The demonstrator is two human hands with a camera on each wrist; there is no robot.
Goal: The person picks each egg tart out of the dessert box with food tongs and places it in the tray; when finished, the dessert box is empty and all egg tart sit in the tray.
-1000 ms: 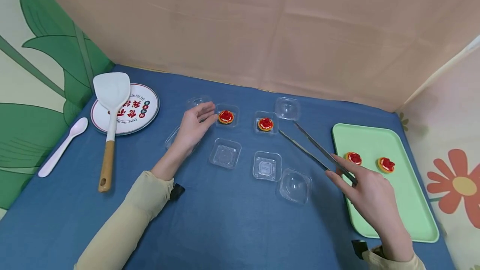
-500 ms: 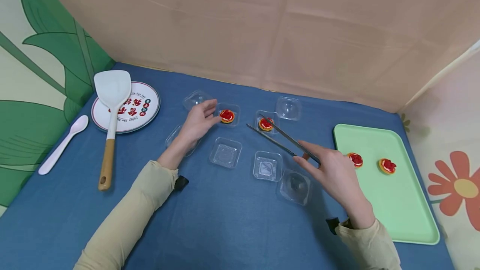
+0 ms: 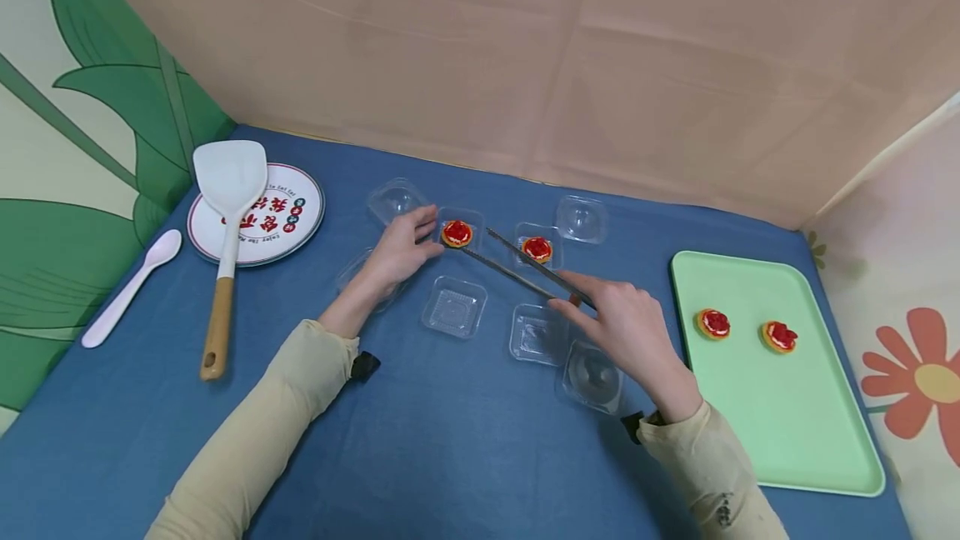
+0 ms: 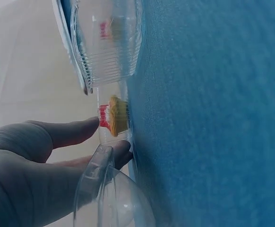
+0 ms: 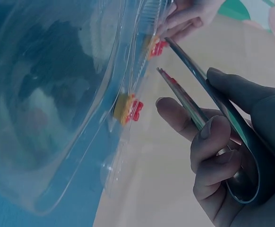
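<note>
My right hand [image 3: 626, 323] grips metal tongs [image 3: 536, 267], their arms apart with nothing between them. The tips reach toward a red-topped tart [image 3: 457, 233] in the back-left clear plastic box [image 3: 477, 219]. Beside that box is my left hand [image 3: 401, 252]; in the left wrist view its thumb [image 4: 76, 132] extends close to the tart [image 4: 118, 116], and the other fingers lie partly behind clear plastic. Whether they touch the box I cannot tell. A second tart [image 3: 537, 249] sits in the back-right box, below the tongs. Two more tarts [image 3: 712, 323] lie on a green tray [image 3: 787, 432].
Two clear boxes without tarts, one at left [image 3: 454, 307] and one at right [image 3: 538, 334], stand in front with their lids folded out. A white spatula [image 3: 231, 177] lies across stacked plates [image 3: 296, 233] at left. A white spoon [image 3: 123, 300] lies beside it.
My right hand has carried the tongs leftward from near the tray, past the back-right box, to the back-left tart. My left hand has shifted slightly right and stays by the back-left box.
</note>
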